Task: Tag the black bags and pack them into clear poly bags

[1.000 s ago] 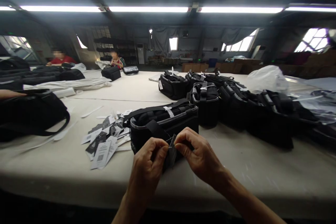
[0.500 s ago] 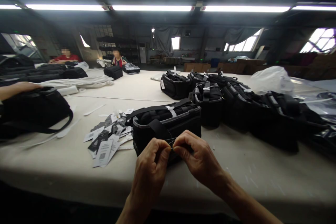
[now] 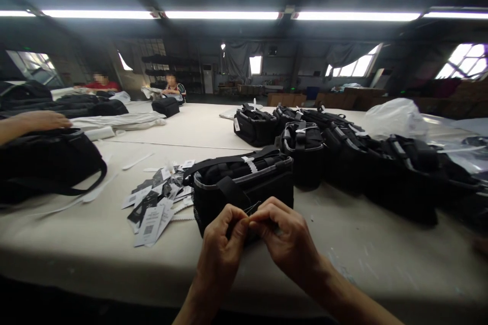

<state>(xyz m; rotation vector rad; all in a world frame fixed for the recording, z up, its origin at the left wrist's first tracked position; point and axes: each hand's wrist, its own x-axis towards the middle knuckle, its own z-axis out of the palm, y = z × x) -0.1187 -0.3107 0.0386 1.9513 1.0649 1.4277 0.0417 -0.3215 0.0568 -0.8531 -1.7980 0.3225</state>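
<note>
A black bag (image 3: 244, 183) with grey trim and a white-banded strap stands on the pale table (image 3: 95, 259) in front of me. My left hand (image 3: 223, 251) and my right hand (image 3: 285, 238) meet at its near face, fingertips pinched together on a thin string by the bag's front strap. What hangs from the string is hidden behind my fingers. A heap of paper hang tags (image 3: 156, 203) lies just left of the bag.
A row of several black bags (image 3: 343, 152) runs back along the right, with a clear plastic bag (image 3: 396, 114) behind. Another person's hand (image 3: 38, 122) rests on a black bag (image 3: 46, 162) at the left. Two people sit at the far left.
My hands have drawn closer together and slightly lower at the bag's front; the dark tag seen between them a second ago is hidden. The person's hand at left reached further in over their bag.
</note>
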